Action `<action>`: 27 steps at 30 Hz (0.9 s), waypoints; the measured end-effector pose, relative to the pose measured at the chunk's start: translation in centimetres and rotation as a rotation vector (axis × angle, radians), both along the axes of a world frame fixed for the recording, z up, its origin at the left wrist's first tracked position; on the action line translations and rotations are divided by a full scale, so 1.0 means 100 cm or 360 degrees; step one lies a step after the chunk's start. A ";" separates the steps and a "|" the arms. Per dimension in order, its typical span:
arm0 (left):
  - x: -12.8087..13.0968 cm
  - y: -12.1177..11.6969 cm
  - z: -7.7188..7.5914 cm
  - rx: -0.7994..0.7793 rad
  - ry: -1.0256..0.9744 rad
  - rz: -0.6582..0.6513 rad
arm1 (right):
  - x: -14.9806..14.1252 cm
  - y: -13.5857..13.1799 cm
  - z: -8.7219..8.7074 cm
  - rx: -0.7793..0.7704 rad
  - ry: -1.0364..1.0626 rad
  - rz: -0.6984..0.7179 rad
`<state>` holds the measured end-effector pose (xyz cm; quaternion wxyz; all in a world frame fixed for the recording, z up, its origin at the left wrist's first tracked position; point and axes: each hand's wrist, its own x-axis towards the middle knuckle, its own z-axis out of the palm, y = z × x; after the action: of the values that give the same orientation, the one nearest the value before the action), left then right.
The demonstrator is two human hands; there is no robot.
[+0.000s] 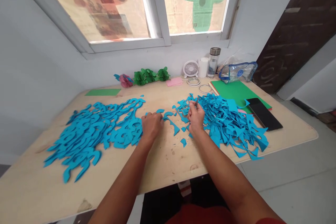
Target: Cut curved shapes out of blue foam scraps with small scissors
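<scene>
My left hand [152, 125] rests low over the table with its fingers curled down, at the right edge of a heap of curved blue paper cutouts [86, 129]. Its fingertips are hidden, so whatever they grip does not show. A scrap of blue paper [160, 111] lies just beyond its knuckles. In my right hand [196, 117], closed fingers hold a slim dark tool [196, 102] whose tip points up; its kind is unclear. This hand is at the left side of a pile of jagged blue paper scraps [225, 119]. A curved blue strip [172, 124] lies between both hands.
At the back stand green paper flowers [149, 75], a pink one [125, 81], a small white fan [191, 69], a glass bottle [214, 63] and a clear pouch [238, 72]. A black phone [265, 113] lies right, by green sheets [236, 91]. The table's front edge is close.
</scene>
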<state>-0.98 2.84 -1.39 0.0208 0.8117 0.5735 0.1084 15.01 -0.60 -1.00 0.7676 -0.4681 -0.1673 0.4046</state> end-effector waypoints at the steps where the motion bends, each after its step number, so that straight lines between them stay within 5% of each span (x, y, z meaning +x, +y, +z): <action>1: 0.001 0.001 0.000 -0.0011 -0.0070 0.0015 | 0.000 0.000 0.000 0.0016 0.0018 0.0001; 9: 0.039 0.019 0.008 0.0066 -0.0903 -0.0150 | 0.006 -0.001 0.004 0.0108 -0.0029 -0.0101; 13: 0.039 0.011 -0.004 0.0097 -0.0530 -0.0360 | 0.006 -0.002 0.005 0.0117 -0.0056 -0.0108; 18: 0.000 -0.006 -0.022 0.0082 0.0090 -0.0264 | 0.003 -0.003 0.005 0.0111 -0.0078 -0.0080; 27: -0.092 0.000 -0.032 0.0244 0.0214 -0.0109 | 0.009 -0.001 0.006 0.0180 0.0026 -0.0149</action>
<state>-10.15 2.88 -4.62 -0.0763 0.8355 0.5354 0.0966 15.86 -0.75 -0.41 0.8123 -0.4279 -0.1615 0.3619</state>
